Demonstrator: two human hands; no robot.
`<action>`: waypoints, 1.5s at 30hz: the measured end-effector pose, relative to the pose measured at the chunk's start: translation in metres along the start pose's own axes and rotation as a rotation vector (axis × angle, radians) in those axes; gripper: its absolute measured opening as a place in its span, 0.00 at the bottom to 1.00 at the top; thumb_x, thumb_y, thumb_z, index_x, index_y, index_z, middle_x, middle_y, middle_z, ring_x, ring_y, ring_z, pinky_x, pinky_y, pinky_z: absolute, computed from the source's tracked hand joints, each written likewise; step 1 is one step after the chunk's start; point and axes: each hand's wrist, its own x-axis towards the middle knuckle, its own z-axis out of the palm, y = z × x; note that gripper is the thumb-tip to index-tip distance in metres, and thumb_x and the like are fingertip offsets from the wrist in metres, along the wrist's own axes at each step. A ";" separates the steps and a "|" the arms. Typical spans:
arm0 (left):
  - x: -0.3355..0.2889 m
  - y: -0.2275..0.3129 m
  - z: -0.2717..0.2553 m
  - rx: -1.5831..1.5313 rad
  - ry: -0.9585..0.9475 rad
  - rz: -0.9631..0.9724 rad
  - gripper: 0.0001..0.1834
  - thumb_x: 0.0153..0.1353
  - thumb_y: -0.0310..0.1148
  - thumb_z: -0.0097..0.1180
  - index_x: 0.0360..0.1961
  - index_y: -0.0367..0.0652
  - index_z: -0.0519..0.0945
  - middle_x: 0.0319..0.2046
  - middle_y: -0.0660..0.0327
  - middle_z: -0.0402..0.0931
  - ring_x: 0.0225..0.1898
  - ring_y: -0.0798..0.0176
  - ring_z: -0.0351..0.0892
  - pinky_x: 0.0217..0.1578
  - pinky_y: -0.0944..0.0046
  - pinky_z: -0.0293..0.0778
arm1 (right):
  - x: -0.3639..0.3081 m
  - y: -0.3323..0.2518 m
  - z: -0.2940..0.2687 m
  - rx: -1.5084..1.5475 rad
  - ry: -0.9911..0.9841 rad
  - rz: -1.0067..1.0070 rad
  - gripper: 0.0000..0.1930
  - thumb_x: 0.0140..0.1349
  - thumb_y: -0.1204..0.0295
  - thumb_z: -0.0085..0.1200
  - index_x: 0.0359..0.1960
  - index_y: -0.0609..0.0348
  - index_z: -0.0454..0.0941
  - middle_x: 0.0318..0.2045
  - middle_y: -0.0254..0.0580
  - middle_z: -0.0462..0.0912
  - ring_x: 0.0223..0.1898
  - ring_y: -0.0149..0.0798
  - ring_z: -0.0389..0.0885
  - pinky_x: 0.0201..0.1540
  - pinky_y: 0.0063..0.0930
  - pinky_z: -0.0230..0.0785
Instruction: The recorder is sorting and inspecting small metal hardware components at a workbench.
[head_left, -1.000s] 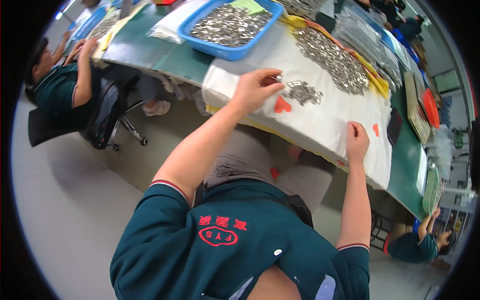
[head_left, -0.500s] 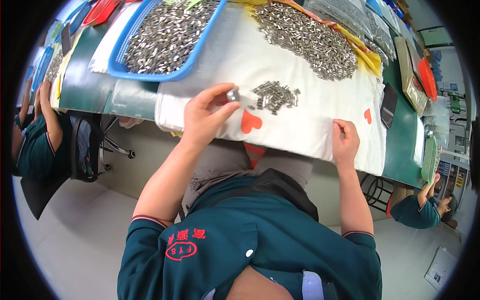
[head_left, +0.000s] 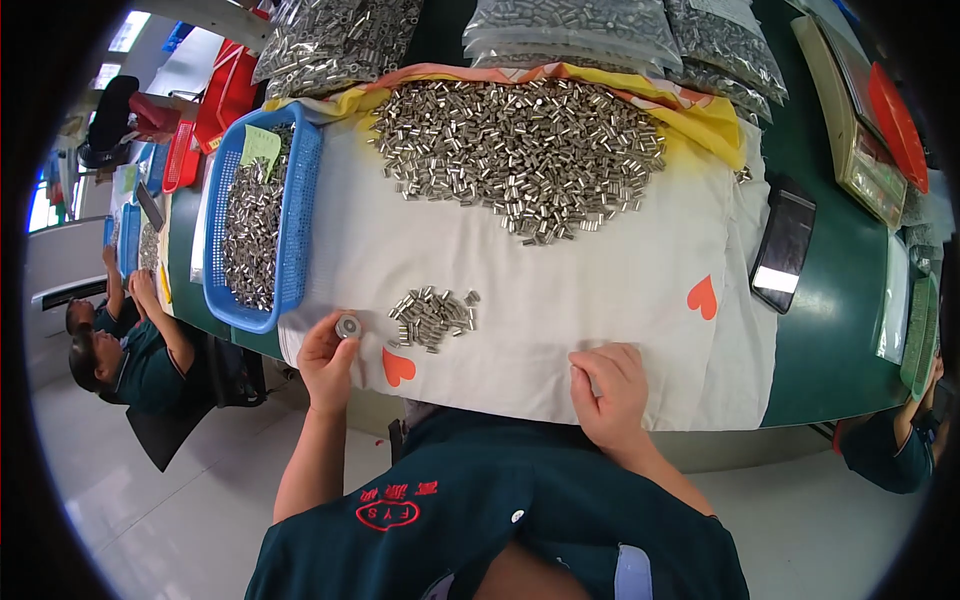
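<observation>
Between the thumb and fingers of my left hand [head_left: 325, 368] is a round grey metal piece [head_left: 348, 326], its ringed face turned up. The hand is over the near left part of the white cloth [head_left: 600, 280]. Just right of it lies a small loose pile of short metal cylinders [head_left: 433, 317], beside a red heart print. Further right, my right hand [head_left: 612, 392] rests at the cloth's near edge, fingers curled in and thumb close to them. Whatever it may hold is hidden.
A large heap of metal cylinders [head_left: 520, 150] spreads over the cloth's far side, against a yellow cloth [head_left: 715, 130]. At left stands a blue basket [head_left: 312, 190] of similar parts. A phone [head_left: 783, 245] lies at right; filled plastic bags [head_left: 570, 30] line the back. Co-workers sit at both sides.
The view has swung, bringing the whole heap and the back bags into sight. My left hand still holds the round metal piece, now tilted face up. My right hand has turned palm-down, fingers curled.
</observation>
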 end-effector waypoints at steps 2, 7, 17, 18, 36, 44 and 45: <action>0.003 0.004 0.003 0.015 -0.009 0.001 0.19 0.50 0.13 0.48 0.46 0.33 0.70 0.43 0.56 0.73 0.43 0.66 0.73 0.46 0.69 0.67 | 0.002 0.000 -0.002 0.023 0.008 0.005 0.08 0.43 0.81 0.53 0.28 0.58 0.75 0.24 0.37 0.74 0.27 0.41 0.71 0.32 0.31 0.62; 0.007 0.001 0.002 -0.027 -0.087 0.066 0.17 0.52 0.15 0.48 0.46 0.34 0.70 0.43 0.55 0.73 0.44 0.66 0.72 0.46 0.69 0.68 | 0.001 0.001 0.001 0.013 0.042 -0.038 0.07 0.44 0.80 0.53 0.28 0.58 0.75 0.24 0.37 0.75 0.28 0.40 0.72 0.33 0.31 0.62; 0.019 0.003 0.006 -0.178 -0.146 0.052 0.18 0.53 0.18 0.52 0.46 0.34 0.70 0.42 0.56 0.74 0.42 0.67 0.74 0.44 0.69 0.70 | -0.001 0.000 0.004 -0.129 0.079 -0.083 0.05 0.49 0.81 0.50 0.29 0.62 0.75 0.26 0.40 0.76 0.30 0.38 0.73 0.31 0.25 0.66; 0.020 0.004 0.006 -0.177 -0.190 0.032 0.18 0.52 0.17 0.52 0.46 0.34 0.70 0.42 0.56 0.74 0.42 0.67 0.74 0.43 0.70 0.70 | -0.003 0.000 0.007 -0.126 0.084 -0.047 0.05 0.49 0.80 0.51 0.29 0.61 0.75 0.25 0.39 0.76 0.30 0.39 0.72 0.32 0.27 0.65; 0.098 0.020 0.073 -0.041 -0.624 0.032 0.18 0.49 0.26 0.61 0.43 0.37 0.76 0.33 0.64 0.76 0.34 0.74 0.74 0.35 0.74 0.72 | 0.056 -0.038 0.095 -0.362 -0.101 -0.295 0.05 0.48 0.76 0.51 0.28 0.57 0.76 0.26 0.39 0.76 0.31 0.41 0.73 0.37 0.33 0.64; 0.102 0.020 0.078 -0.109 -0.627 0.100 0.18 0.50 0.25 0.59 0.43 0.35 0.75 0.34 0.63 0.76 0.35 0.74 0.75 0.36 0.74 0.72 | 0.051 -0.032 0.095 -0.018 0.083 -0.078 0.07 0.51 0.76 0.50 0.32 0.61 0.76 0.25 0.42 0.77 0.27 0.41 0.74 0.29 0.30 0.66; 0.102 0.019 0.077 -0.094 -0.629 0.074 0.17 0.50 0.24 0.59 0.44 0.35 0.74 0.35 0.63 0.76 0.36 0.73 0.75 0.36 0.74 0.71 | 0.051 -0.029 0.096 -0.009 0.090 -0.080 0.07 0.52 0.76 0.49 0.32 0.61 0.76 0.26 0.42 0.77 0.26 0.39 0.74 0.29 0.28 0.67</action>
